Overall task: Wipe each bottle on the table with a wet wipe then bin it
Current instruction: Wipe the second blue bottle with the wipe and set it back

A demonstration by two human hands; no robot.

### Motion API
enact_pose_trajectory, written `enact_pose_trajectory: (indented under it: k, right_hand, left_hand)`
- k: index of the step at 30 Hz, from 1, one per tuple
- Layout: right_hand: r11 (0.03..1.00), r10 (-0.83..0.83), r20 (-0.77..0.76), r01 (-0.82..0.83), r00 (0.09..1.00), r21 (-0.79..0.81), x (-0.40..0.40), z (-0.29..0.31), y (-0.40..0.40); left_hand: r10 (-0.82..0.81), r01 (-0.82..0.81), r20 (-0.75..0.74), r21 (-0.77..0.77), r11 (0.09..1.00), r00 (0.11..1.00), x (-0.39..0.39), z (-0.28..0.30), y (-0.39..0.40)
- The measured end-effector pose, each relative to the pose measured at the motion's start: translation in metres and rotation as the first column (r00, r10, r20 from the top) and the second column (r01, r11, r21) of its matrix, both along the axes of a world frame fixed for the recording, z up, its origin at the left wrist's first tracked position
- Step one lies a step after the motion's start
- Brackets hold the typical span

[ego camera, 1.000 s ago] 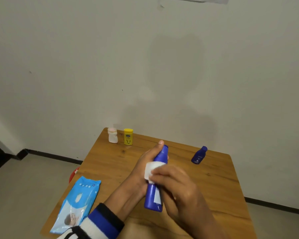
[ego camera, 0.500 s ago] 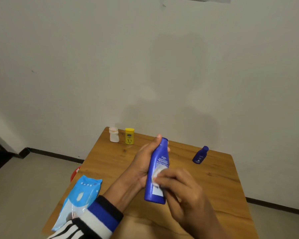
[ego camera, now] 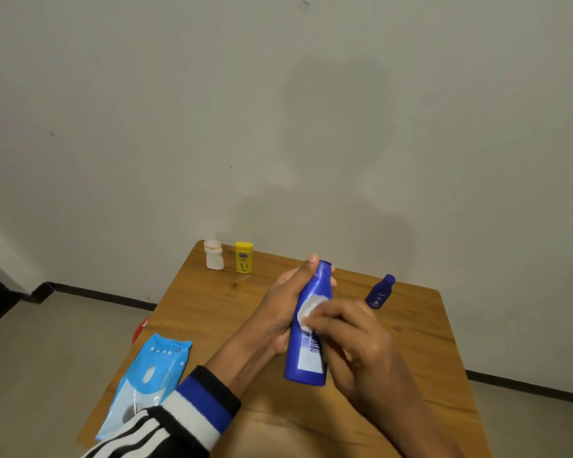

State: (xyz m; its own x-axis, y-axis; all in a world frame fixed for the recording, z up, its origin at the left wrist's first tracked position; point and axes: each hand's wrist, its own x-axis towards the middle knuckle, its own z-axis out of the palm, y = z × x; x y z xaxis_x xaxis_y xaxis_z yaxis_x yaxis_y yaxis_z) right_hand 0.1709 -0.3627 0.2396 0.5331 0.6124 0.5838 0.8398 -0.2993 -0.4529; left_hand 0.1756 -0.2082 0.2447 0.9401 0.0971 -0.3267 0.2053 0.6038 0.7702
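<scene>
Left to right: wet wipe pack lies flat at the near-left table edge; white bottle and yellow bottle stand side by side at the far-left corner, both apart from the hands. Left hand wraps the big blue bottle from behind, thumb up by the neck, held tilted above mid-table. Right hand pinches a bunched wet wipe against the bottle's upper front, just above the label. Small dark blue bottle sits alone far right. Likely mid-wipe on this bottle. To do it well: keep the left grip firm near the shoulder, run the wipe down the full length, rotate the bottle to cover back and base, shift fingers off covered patches. No bin clearly in view; a red object peeks past the left edge, can't tell what.
</scene>
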Motion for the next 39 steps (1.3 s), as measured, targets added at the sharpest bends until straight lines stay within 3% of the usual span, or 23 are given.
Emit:
enact_pose_trajectory:
  k: [3, 7, 13, 16, 20, 26, 34, 39]
  right_hand:
    - [0.993, -0.097, 0.005, 0.097, 0.995, 0.063, 0.023, 0.012, 0.007]
    - [0.987, -0.146, 0.023, 0.144, 0.989, 0.068, 0.02, 0.018, 0.01]
    - [0.999, -0.028, 0.05, 0.029, 0.998, -0.014, -0.013, 0.001, 0.013]
    - [0.992, -0.118, 0.064, 0.115, 0.991, 0.057, 0.005, 0.012, 0.019]
    - [0.973, -0.209, 0.058, 0.202, 0.976, 0.113, 0.029, 0.025, 0.019]
    - [0.994, -0.113, 0.059, 0.113, 0.992, -0.009, -0.005, 0.014, 0.018]
    - [0.976, -0.217, 0.079, 0.217, 0.973, 0.007, 0.022, 0.028, 0.02]
    - [0.989, -0.116, 0.061, 0.121, 0.991, -0.083, -0.005, 0.009, 0.017]
  left_hand:
    - [-0.051, 0.054, 0.037, -0.106, 0.993, 0.998, -0.003, 0.004, -0.01]
    - [-0.052, 0.059, 0.059, -0.118, 0.991, 0.997, -0.004, 0.011, -0.008]
    - [-0.018, 0.017, 0.022, 0.067, 0.998, 1.0, -0.008, 0.011, 0.0]
    - [-0.066, 0.067, 0.05, -0.014, 0.998, 0.997, -0.013, 0.011, -0.003]
    - [-0.039, 0.036, 0.055, 0.054, 0.998, 0.998, -0.013, 0.013, -0.008]
    - [-0.055, 0.053, 0.062, 0.033, 0.998, 0.997, -0.009, 0.013, 0.003]
    - [-0.021, 0.018, 0.07, 0.044, 0.999, 0.997, -0.007, 0.006, -0.006]
    - [-0.001, 0.001, 0.017, -0.027, 1.0, 1.0, -0.003, 0.006, 0.002]
